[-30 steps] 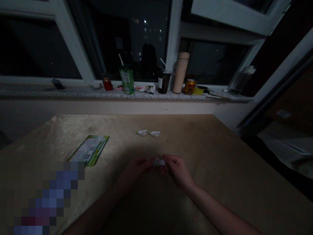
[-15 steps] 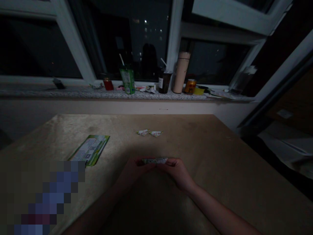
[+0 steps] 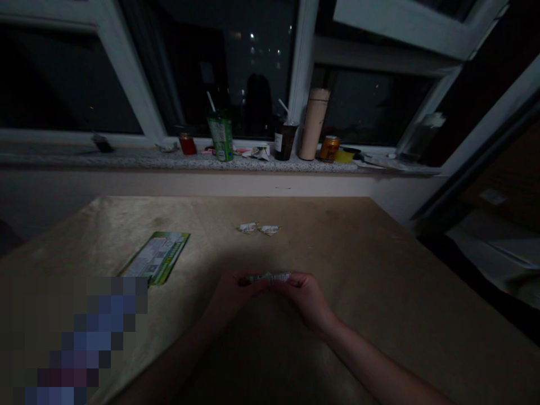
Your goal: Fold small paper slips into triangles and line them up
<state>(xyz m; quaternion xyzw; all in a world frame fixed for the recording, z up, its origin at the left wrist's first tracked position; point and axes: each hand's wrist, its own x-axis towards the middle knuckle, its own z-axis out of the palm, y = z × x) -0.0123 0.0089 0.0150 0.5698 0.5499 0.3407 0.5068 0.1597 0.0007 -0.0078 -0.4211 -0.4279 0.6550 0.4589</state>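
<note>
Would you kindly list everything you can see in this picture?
table: 1, tan, below the window
windowsill: 1, speckled grey, behind table
paper strip: 1, white-green, held over table
folded paper bits: 2, white-green, table, beyond the strip
leaflet: 1, green-white, flat on table, left
green cup: 1, green, windowsill, with straw
dark cup: 1, dark, windowsill, with straw
flask: 1, beige, upright on windowsill
red can: 1, red, windowsill
orange can: 1, orange, windowsill
left hand: 1, pinches strip's left end
right hand: 1, pinches strip's right end

Small folded paper strip, whitish with some green print, too dim to read. Stretched out long and level, left to right, pinched at one end by the left hand and at the other by the right hand. Well to the right of the green leaflet, slightly nearer than it.
</note>
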